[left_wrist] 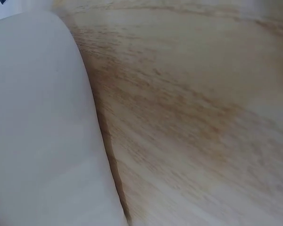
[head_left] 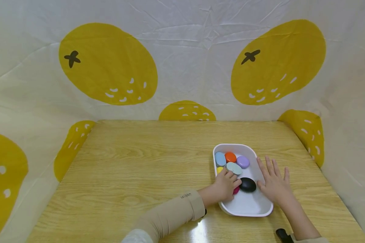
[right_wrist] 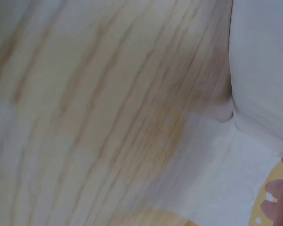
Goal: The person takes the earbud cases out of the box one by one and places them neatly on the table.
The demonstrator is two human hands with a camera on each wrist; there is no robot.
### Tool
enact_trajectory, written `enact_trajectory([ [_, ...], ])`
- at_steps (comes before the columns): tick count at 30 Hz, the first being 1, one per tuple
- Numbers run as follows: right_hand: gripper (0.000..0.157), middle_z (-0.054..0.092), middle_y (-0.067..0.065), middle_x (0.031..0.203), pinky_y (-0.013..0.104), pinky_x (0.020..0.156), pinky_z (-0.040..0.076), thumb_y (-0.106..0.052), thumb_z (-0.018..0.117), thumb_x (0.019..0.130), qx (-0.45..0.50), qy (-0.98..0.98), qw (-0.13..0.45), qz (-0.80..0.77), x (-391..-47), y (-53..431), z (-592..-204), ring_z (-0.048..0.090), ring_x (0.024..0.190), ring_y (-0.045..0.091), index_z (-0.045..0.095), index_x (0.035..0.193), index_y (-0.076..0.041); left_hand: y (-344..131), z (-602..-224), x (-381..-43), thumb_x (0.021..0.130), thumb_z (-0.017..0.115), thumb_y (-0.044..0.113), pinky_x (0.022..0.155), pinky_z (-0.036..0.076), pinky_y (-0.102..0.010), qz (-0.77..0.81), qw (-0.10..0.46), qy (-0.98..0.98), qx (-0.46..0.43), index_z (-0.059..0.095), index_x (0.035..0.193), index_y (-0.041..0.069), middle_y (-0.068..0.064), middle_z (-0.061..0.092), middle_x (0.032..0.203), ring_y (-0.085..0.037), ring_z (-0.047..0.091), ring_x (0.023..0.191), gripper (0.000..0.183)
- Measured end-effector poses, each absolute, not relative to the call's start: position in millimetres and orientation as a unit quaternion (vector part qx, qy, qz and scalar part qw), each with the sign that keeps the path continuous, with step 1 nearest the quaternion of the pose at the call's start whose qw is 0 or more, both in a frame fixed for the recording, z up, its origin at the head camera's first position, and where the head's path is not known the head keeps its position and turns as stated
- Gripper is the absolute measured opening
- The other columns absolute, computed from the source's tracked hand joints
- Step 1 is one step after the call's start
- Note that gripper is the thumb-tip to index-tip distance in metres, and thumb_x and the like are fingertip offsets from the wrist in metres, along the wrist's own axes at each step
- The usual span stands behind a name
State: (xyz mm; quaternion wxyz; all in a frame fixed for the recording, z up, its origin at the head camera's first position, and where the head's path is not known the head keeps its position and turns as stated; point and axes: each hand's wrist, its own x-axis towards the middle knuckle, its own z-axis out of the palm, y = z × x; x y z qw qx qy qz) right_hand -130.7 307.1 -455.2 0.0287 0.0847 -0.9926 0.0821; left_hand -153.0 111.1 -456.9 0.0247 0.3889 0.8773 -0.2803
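Two beige sleeves (head_left: 170, 213) showed at the near side of the head view, with a black object (head_left: 283, 235) beside the right cuff. Both wrist views took in mostly wood grain and a large pale shape, with no clear look at what was held.

Beyond the cuffs, a white tray (head_left: 250, 207) stood on the wooden worktop (head_left: 134, 168), right of centre. The left hand (head_left: 224, 187) reached in over its left wall, fingers curled round a magenta piece (head_left: 236, 190) that was mostly hidden. The right hand (head_left: 274, 184) lay along the tray's right side, its fingers straight and spread, gripping nothing; the thumb was at the rim.

Just right of the magenta piece sat a glossy black piece (head_left: 248, 185). Farther up the tray came a yellow piece (head_left: 219, 169), partly covered by the left hand, and a pale green piece (head_left: 234, 168). A lilac piece (head_left: 243, 162), a light blue piece (head_left: 220, 159) and an orange piece (head_left: 230, 157) were near the far end.

Behind the worktop hung a creased white cloth (head_left: 191, 60) printed with yellow fruit shapes (head_left: 109, 64).
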Motion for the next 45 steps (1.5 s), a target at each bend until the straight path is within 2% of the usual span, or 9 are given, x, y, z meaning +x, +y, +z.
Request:
enact_trajectory([
  [8, 0.079, 0.004, 0.021, 0.150, 0.065, 0.099, -0.007, -0.024, 0.050, 0.087, 0.081, -0.993, 0.021, 0.085, -130.1, 306.0, -453.8, 0.002, 0.135, 0.042, 0.000, 0.148, -0.019, 109.3, -456.2, -151.5, 0.085, 0.038, 0.063, 0.103, 0.022, -0.030, -0.256, 0.008, 0.882, 0.395, 0.033, 0.125, 0.038, 0.018, 0.040, 0.123, -0.006, 0.034, 0.116, 0.048],
  [17, 0.079, 0.001, 0.022, 0.150, 0.059, 0.100, -0.015, -0.022, 0.049, 0.088, 0.079, -0.992, 0.015, 0.098, -129.9, 305.4, -455.2, -0.001, 0.135, 0.042, -0.002, 0.148, -0.018, 107.1, -455.2, -154.6, 0.083, 0.044, 0.064, 0.100, 0.027, -0.029, -0.174, 0.006, 0.907, 0.384, 0.035, 0.131, 0.035, 0.016, 0.043, 0.123, -0.006, 0.040, 0.111, 0.057],
  [19, 0.079, 0.001, 0.022, 0.150, 0.061, 0.100, -0.013, -0.022, 0.049, 0.088, 0.078, -0.992, 0.015, 0.096, -129.8, 305.3, -455.3, -0.001, 0.136, 0.042, -0.002, 0.148, -0.019, 104.5, -453.8, -156.6, 0.082, 0.044, 0.064, 0.099, 0.029, -0.030, -0.152, -0.011, 0.911, 0.383, 0.036, 0.130, 0.034, 0.015, 0.044, 0.122, -0.007, 0.040, 0.110, 0.058],
  [23, 0.079, 0.002, 0.022, 0.150, 0.063, 0.100, -0.008, -0.022, 0.050, 0.087, 0.078, -0.992, 0.019, 0.097, -129.2, 304.9, -455.1, 0.000, 0.135, 0.042, -0.001, 0.148, -0.019, 95.7, -449.3, -167.4, 0.080, 0.047, 0.064, 0.093, 0.031, -0.031, -0.101, -0.080, 0.915, 0.381, 0.041, 0.123, 0.030, 0.011, 0.046, 0.115, -0.009, 0.042, 0.106, 0.056],
  [26, 0.079, 0.001, 0.022, 0.150, 0.064, 0.099, -0.009, -0.022, 0.050, 0.087, 0.079, -0.992, 0.022, 0.098, -129.3, 305.0, -455.6, 0.001, 0.135, 0.043, -0.001, 0.148, -0.018, 85.6, -439.6, -180.7, 0.079, 0.049, 0.062, 0.092, 0.032, -0.033, -0.060, -0.117, 0.921, 0.368, 0.044, 0.122, 0.026, 0.008, 0.047, 0.115, -0.011, 0.044, 0.108, 0.056],
  [34, 0.078, 0.003, 0.023, 0.150, 0.065, 0.099, -0.007, -0.022, 0.049, 0.087, 0.079, -0.992, 0.024, 0.097, -129.4, 304.2, -455.2, 0.002, 0.135, 0.043, 0.000, 0.148, -0.017, 45.8, -418.4, -219.1, 0.084, 0.049, 0.050, 0.098, 0.031, -0.039, 0.005, -0.094, 0.951, 0.296, 0.038, 0.127, 0.020, 0.001, 0.046, 0.119, -0.017, 0.041, 0.110, 0.054],
  [40, 0.077, 0.003, 0.023, 0.149, 0.064, 0.099, -0.010, -0.021, 0.050, 0.087, 0.077, -0.992, 0.020, 0.103, -127.7, 302.1, -451.4, 0.002, 0.135, 0.044, 0.003, 0.148, -0.016, 15.6, -433.4, -240.9, 0.086, 0.048, 0.054, 0.096, 0.033, -0.039, -0.011, -0.089, 0.963, 0.253, 0.038, 0.130, 0.019, -0.001, 0.045, 0.123, -0.019, 0.041, 0.113, 0.057],
  [45, 0.077, 0.003, 0.022, 0.150, 0.065, 0.099, -0.007, -0.021, 0.050, 0.087, 0.076, -0.992, 0.020, 0.099, -127.4, 301.7, -450.9, 0.004, 0.134, 0.044, 0.004, 0.148, -0.015, 1.7, -451.1, -246.0, 0.086, 0.049, 0.055, 0.089, 0.035, -0.037, -0.037, -0.086, 0.964, 0.250, 0.040, 0.126, 0.016, -0.002, 0.048, 0.116, -0.020, 0.044, 0.105, 0.056],
])
